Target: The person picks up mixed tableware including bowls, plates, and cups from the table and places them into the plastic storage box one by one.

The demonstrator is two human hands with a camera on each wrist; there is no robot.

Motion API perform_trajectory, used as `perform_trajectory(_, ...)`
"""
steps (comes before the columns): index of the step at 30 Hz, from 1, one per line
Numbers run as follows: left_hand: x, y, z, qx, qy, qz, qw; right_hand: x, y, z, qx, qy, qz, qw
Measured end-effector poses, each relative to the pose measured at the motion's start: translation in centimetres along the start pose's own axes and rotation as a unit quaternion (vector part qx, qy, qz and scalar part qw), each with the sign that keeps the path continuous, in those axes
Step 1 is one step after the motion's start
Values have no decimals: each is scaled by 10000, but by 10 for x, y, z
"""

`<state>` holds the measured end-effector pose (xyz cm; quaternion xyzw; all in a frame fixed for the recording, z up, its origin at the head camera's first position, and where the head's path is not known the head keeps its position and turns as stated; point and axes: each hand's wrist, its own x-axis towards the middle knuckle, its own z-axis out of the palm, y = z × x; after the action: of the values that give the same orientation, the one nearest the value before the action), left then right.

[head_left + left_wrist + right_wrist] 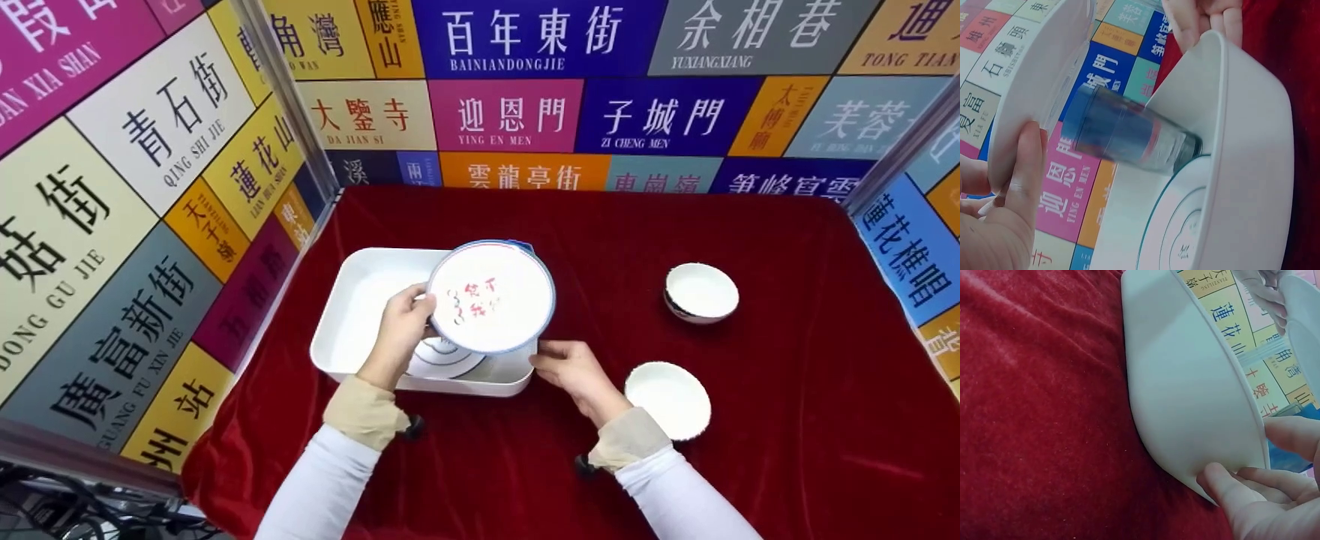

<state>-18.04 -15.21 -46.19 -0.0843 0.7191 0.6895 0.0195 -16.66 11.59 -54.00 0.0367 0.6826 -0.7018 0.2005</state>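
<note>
We see the left hand [401, 326] pinching the left edge of a round white plate [510, 292], with its fingers and thumb narrowed on the rim. The plate has a blue border and red characters on its face, which is turned up toward the head camera. It is raised over the right half of a white basin [465, 386], and in the left wrist view we see a gap between the plate and the basin wall.

The right hand [574, 371] grips the basin at its near right corner. In the right wrist view we find the thumb and fingers closed on the rim from either side of the wall.

Inside the basin we make out a second plate [446, 364], marked with dark rings and lying partly hidden under the raised one. A clear jar with a blue top [1129, 129] stands in the basin beside that second plate; we cannot tell whether the two touch.

To the right we see two white bowls apart from each other: the far bowl [701, 291], with a dark pattern on its outside, and the near bowl [667, 399], just beside the right wrist. Everything rests on a red cloth [787, 390]. At the far side and the left we see colorful wall panels [510, 116] bearing Chinese characters.
</note>
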Motion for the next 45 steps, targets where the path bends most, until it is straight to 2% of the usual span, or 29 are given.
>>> perform_trajectory(11, 0, -5, -41, -308, 458, -1, 9985, 3, -3, 8, -262, 82, 27, 9996)
perform_trajectory(20, 0, -12, -67, -68, 626, -221, 9978, 4, -4, 9, -219, 186, 220, 9993)
perform_trajectory(30, 11, -28, -75, 100, 653, -437, 9969, 4, -5, 6, -263, 187, 154, 9994)
perform_trajectory(38, 16, -42, -77, 504, 738, -650, 9939, 2, -5, 5, -265, 120, 170, 9994)
perform_trajectory(45, 21, -49, -77, 711, 606, -740, 9929, 2, -5, 5, -232, 129, 140, 9995)
